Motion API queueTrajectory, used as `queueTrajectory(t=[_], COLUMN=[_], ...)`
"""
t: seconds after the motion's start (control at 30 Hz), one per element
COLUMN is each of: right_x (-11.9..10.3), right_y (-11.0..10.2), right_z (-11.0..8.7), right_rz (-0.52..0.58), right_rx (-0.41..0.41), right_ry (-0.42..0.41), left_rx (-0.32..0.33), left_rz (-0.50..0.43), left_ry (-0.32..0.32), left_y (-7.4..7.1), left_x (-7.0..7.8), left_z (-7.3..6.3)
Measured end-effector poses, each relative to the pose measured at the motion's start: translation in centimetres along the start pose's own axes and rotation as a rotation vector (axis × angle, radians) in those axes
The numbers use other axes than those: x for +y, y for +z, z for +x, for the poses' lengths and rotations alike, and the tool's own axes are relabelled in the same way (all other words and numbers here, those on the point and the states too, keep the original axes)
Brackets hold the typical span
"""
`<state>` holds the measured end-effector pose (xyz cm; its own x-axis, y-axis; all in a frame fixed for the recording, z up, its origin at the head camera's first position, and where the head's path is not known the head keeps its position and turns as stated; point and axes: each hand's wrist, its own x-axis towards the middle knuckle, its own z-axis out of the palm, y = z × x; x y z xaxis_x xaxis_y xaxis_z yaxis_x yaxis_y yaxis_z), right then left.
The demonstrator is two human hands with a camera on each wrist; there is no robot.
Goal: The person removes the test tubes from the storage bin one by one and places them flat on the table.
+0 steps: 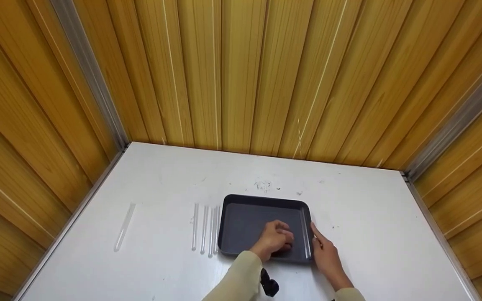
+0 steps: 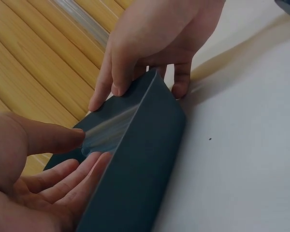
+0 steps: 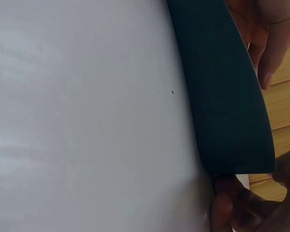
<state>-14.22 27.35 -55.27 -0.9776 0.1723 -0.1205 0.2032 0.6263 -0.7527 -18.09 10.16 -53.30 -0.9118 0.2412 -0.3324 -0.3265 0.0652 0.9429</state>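
Observation:
A dark rectangular baking tray (image 1: 241,223) lies on the white table. My left hand (image 1: 273,239) reaches over its near side, fingers loosely bent inside the tray. In the left wrist view, thumb and fingers of that hand (image 2: 26,164) stand apart with nothing between them. My right hand (image 1: 328,256) grips the tray's right wall, its fingers on both sides of the rim in the left wrist view. Clear tubes (image 1: 305,234) lie along the inside of that wall. Left of the tray, several clear tubes (image 1: 203,230) with rounded ends lie side by side.
A wider clear tube (image 1: 124,228) lies by itself on the table's left part. Wood-patterned walls (image 1: 241,75) enclose the white table (image 1: 161,175) at the back and both sides. Beyond the tray are small dark marks (image 1: 262,185) on the tabletop.

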Motion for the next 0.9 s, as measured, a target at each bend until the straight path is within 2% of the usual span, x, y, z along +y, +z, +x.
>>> queueTrajectory(t=[0.27, 0.53, 0.73, 0.9], right_x=[0.0, -0.1, -0.1, -0.1], right_y=[0.0, 0.0, 0.0, 0.0], right_z=[0.0, -0.1, -0.1, -0.1], right_rz=[-0.005, -0.007, 0.000, 0.002], right_rx=[-0.002, -0.011, -0.011, 0.000], right_ry=[0.000, -0.004, -0.004, -0.010], left_rx=[-0.039, -0.078, -0.041, -0.008], left_rz=[0.007, 0.069, 0.140, 0.130], left_ry=[0.009, 0.015, 0.036, 0.046], left_y=[0.9, 1.8, 2.4, 2.8], left_x=[0.2, 0.7, 0.7, 0.5], left_z=[0.5, 0.8, 1.1, 1.3])
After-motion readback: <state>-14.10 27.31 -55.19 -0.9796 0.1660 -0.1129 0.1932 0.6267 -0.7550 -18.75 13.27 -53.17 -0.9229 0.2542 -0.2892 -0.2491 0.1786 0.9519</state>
